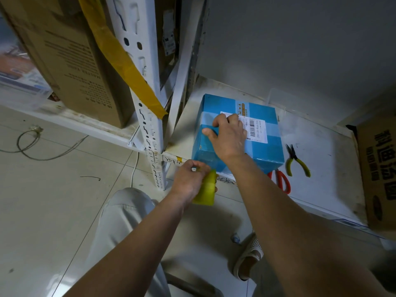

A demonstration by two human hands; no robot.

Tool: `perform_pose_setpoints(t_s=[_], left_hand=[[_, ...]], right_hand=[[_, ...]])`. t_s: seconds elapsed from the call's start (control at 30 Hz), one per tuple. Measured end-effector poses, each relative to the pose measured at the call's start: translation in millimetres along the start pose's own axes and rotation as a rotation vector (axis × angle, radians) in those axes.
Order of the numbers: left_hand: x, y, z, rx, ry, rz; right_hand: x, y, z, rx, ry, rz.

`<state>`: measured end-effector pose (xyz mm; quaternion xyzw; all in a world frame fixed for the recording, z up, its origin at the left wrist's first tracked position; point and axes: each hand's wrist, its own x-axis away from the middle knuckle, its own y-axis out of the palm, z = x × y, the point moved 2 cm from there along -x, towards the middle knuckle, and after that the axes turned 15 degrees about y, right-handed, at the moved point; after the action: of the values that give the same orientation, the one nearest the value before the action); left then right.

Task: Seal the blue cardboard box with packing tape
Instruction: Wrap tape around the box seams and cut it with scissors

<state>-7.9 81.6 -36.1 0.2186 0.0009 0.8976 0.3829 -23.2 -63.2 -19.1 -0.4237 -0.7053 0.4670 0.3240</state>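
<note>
Pulling tape down the near face of the blue cardboard box point(240, 133) looks like the step in hand, and the main risk, as I judge it, is the strip wrinkling or sticking to itself if the roll tilts. The left hand point(188, 183) curls round the yellow-green tape roll point(206, 190) just below the box's front lower edge, fingers wrapped about its rim. The right hand point(228, 136) lies flat on the box top with straight, spread fingers, pressing down and grasping nothing. If that press slackens, a tug on the roll could drag the box off the front edge of the white surface point(321, 179), since it sits right at the lip near the left corner.

Glossy bands of clear tape already cross the matt blue lid, and a white barcode label point(256, 129) lies under one. The box is squat and square-edged. Red-handled scissors point(282, 182) lie partly hidden behind the right forearm, and slim pliers with yellow grips point(296, 162) rest just beside them; either could be knocked by the arm. Whether the tape is stuck to the near face, I cannot tell.
</note>
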Motion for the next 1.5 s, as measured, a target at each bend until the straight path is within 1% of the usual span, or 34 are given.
perform_pose_setpoints(t_s=[0.1,0.2,0.33,0.43,0.53,0.6,0.7,0.83,1.03,1.2,1.37,1.43,1.5], left_hand=[[5,0,0,0.033,-0.002,-0.057],[11,2,-3,0.083,-0.046,-0.061],[7,-2,-13,-0.013,-0.037,-0.057],[6,-1,-10,-0.009,-0.045,-0.009],[3,-3,-17,-0.149,-0.075,0.043],[2,-5,-20,-0.210,-0.053,0.051],[0,-5,-24,-0.128,-0.078,0.007],[-8,-6,-23,-0.057,-0.137,0.019],[-10,1,-23,-0.010,-0.072,0.027],[-13,1,-19,0.002,-0.030,0.008],[-12,-1,-23,0.037,-0.053,-0.005],[-12,-1,-25,0.046,-0.044,-0.004],[-13,-1,-25,0.047,-0.022,0.003]], right_hand=[[8,-8,15,-0.059,-0.100,-0.076],[24,-9,25,0.012,-0.150,-0.121],[36,-5,27,0.107,-0.155,-0.064],[37,-3,28,0.131,-0.157,-0.031],[35,-2,28,0.151,-0.153,-0.014],[33,0,27,0.166,-0.154,0.009],[31,4,25,0.198,-0.140,0.055],[32,6,23,0.234,-0.135,0.106],[36,9,22,0.291,-0.168,0.142],[39,3,25,0.320,-0.237,0.075],[36,-2,31,0.256,-0.264,-0.040],[38,0,30,0.249,-0.250,-0.019],[40,2,29,0.228,-0.222,0.045]])
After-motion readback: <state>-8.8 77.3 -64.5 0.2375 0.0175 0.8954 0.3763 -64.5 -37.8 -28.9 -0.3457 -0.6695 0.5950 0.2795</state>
